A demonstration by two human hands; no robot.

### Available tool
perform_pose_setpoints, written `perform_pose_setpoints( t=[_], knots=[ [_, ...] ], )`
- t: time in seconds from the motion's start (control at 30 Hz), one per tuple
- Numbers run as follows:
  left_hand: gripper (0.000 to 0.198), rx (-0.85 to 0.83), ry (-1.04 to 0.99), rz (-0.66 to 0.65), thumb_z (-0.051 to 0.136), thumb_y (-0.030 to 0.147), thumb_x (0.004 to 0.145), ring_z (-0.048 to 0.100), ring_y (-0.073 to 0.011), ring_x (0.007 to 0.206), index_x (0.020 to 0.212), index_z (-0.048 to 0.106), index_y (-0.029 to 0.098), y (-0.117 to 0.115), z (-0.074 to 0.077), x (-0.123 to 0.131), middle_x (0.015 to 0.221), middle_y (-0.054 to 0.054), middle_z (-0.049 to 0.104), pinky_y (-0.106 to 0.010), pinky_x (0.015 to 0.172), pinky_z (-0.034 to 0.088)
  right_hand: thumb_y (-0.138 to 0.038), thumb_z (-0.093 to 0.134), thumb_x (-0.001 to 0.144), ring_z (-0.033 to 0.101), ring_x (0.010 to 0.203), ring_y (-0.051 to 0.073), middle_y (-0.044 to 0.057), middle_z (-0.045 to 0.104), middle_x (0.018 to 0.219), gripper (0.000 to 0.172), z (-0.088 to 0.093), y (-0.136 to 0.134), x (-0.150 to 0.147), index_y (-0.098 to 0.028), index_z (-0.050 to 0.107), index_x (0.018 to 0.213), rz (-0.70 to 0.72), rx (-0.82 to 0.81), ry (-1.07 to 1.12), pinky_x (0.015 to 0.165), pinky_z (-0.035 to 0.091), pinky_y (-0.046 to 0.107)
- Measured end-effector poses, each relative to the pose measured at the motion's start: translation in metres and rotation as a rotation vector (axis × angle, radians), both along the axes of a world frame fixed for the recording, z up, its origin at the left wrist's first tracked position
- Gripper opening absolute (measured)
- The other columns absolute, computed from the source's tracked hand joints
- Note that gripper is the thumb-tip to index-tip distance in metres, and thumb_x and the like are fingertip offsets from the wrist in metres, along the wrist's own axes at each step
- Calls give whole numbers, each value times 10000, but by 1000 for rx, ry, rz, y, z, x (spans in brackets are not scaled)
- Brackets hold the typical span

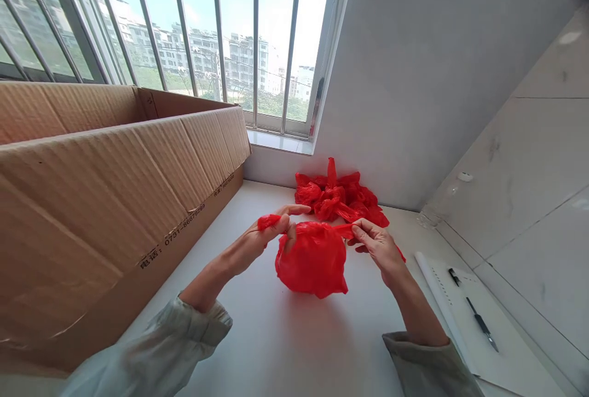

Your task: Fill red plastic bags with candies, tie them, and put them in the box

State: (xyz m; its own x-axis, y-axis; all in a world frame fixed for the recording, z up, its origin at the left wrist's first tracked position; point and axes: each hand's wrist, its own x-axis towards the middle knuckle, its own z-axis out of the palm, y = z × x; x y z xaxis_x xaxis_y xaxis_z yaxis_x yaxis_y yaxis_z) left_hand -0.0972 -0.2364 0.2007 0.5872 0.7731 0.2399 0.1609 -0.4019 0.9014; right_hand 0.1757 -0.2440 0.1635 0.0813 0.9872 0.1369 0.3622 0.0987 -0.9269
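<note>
A filled red plastic bag (pixel 313 265) is held between my hands over the white table. My left hand (pixel 271 228) grips the bag's gathered left top, with a red end poking out by the thumb. Its forefinger reaches out straight. With thumb and fingers pinched, my right hand (pixel 375 242) pulls the bag's right handle out sideways, and a bit of red shows beyond the wrist. What the bag contains is hidden. Just behind it, a heap of crumpled red plastic bags (pixel 338 194) lies against the wall.
A large open cardboard box (pixel 184 200) stands along the left. On the right lie a notebook (pixel 501 348), a pen (pixel 482 323) and its black cap (pixel 454 277). A clear bottle (pixel 432 216) is in the back right corner. A barred window (pixel 230 47) is behind.
</note>
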Motion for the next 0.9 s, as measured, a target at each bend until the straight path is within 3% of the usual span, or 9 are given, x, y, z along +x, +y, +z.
perform_pose_setpoints(
  t=[0.1,0.27,0.53,0.63,0.7,0.83,0.9],
  knots=[
    [530,-98,17,39,340,580,939,448,-286,1195,702,605,187,13,-9,-4,890,-61,621,-413,1044,337,-581,562,779,623,777,174,3,624,798,360,-18,16,21,-221,562,786,-112,-27,-11,650,437,257],
    [493,-285,138,101,406,606,888,460,-274,1158,617,476,201,30,-24,-7,821,-37,547,-436,1034,312,-547,574,750,626,717,172,3,617,707,338,-37,26,28,-210,602,748,-142,-59,-33,612,436,255],
    [464,-367,251,123,474,626,811,487,-285,1075,617,470,205,34,-23,-11,760,-25,517,-436,932,374,-526,577,748,646,784,185,35,671,861,336,-35,27,28,-209,652,831,-189,-33,-85,623,464,264],
    [437,-355,241,158,482,622,806,535,-269,979,668,537,210,32,-22,-13,743,-19,536,-413,880,406,-533,561,761,652,812,187,43,679,932,348,-35,27,28,-212,652,861,-182,-18,-114,640,480,266],
    [459,-334,247,156,454,635,826,549,-254,948,730,600,211,32,-24,-14,789,-27,573,-396,870,423,-531,541,780,657,803,194,41,688,884,344,-39,27,28,-214,657,847,-176,-18,-151,636,477,268],
    [471,-214,275,100,458,627,856,557,-245,1009,866,679,211,32,-27,-14,1068,-63,606,-334,850,441,-509,551,785,657,730,217,38,675,717,322,-47,25,33,-206,659,772,-192,-27,-258,601,446,282],
    [430,-165,273,91,484,596,859,574,-230,990,965,679,227,32,-26,-15,1092,-59,610,-302,809,447,-501,544,793,660,734,221,35,676,712,314,-48,24,36,-208,654,773,-201,-17,-298,598,436,280]
  ],
)
